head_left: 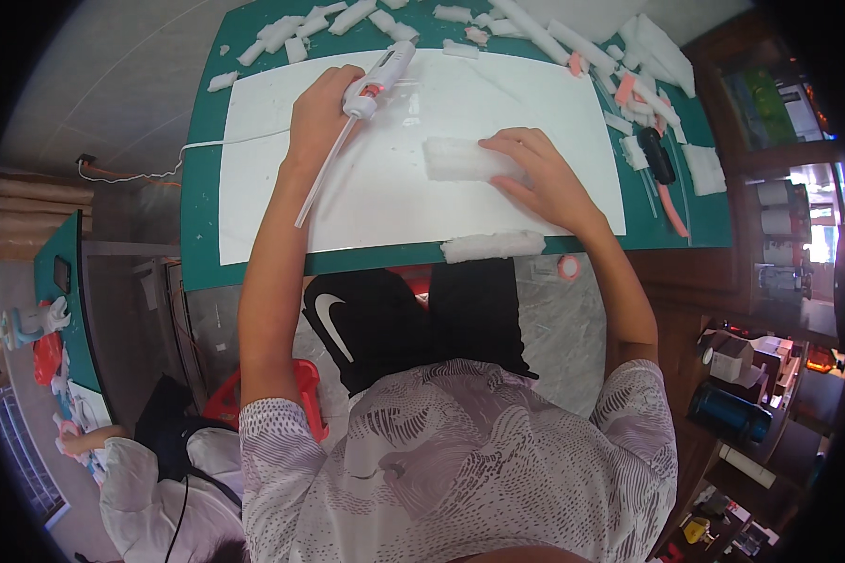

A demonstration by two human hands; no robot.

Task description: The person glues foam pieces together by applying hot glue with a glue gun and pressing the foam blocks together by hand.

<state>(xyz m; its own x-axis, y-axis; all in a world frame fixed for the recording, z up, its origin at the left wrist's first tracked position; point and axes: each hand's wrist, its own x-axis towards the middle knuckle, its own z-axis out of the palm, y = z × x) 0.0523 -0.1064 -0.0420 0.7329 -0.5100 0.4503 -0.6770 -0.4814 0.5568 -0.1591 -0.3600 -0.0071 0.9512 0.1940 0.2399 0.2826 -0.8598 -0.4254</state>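
Observation:
My left hand point(321, 111) is wrapped round a white hot glue gun point(385, 77), its nozzle turned to the far side of the table. A long translucent glue stick point(321, 183) juts from the gun's rear toward me. My right hand point(541, 176) grips the right end of a flat white foam block point(458, 159), thumb on the near side and fingers on the far side. The block lies on a white board point(394, 202) that covers much of the green tabletop point(200, 202). Between block and gun there is a gap.
Another foam strip point(494, 246) lies along the table's near edge. Foam scraps point(286, 33) are strewn along the far edge and far right. A black-handled tool point(655, 155) rests at right. The gun's white cord point(221, 143) runs off left. Another person point(150, 479) works at lower left.

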